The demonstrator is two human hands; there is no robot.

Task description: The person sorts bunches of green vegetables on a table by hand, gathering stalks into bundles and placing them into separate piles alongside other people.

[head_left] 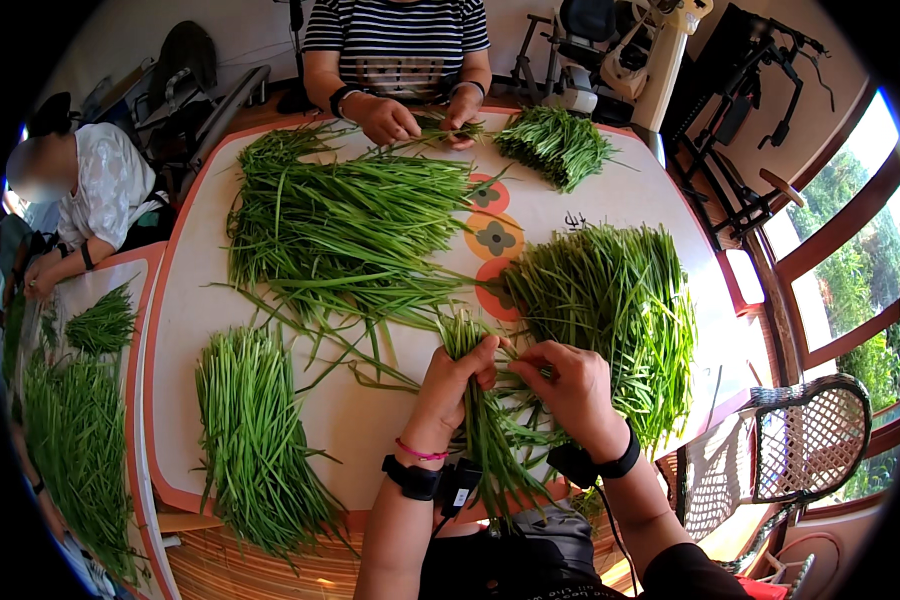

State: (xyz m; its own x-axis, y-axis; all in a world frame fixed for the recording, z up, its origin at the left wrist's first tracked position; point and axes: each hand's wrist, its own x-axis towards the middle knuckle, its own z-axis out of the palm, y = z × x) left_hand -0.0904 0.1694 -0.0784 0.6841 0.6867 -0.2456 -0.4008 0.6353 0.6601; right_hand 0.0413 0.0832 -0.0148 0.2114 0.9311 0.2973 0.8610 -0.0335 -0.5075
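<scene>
My left hand [460, 382] is wrapped round a bunch of garlic chives [495, 450], held upright over the near edge of the table. Its pale ends stick up above the fist and the green leaves hang toward my lap. Close beside it on the right, my right hand [570, 385] pinches thumb and finger together near the top of the bunch. What lies in that pinch is too small to make out. Just beyond my right hand lies a large neat pile of chives [610, 310]. Loose chive blades lie on the tabletop around my left hand.
A big heap of chives [350, 215] covers the table's far left, with a tidy stack [255, 420] nearer me and a smaller one [555, 148] far right. Across the table, a person's hands [390, 120] handle chives. Another person sits left at a second table [140, 330]. A wicker chair [790, 445] stands right.
</scene>
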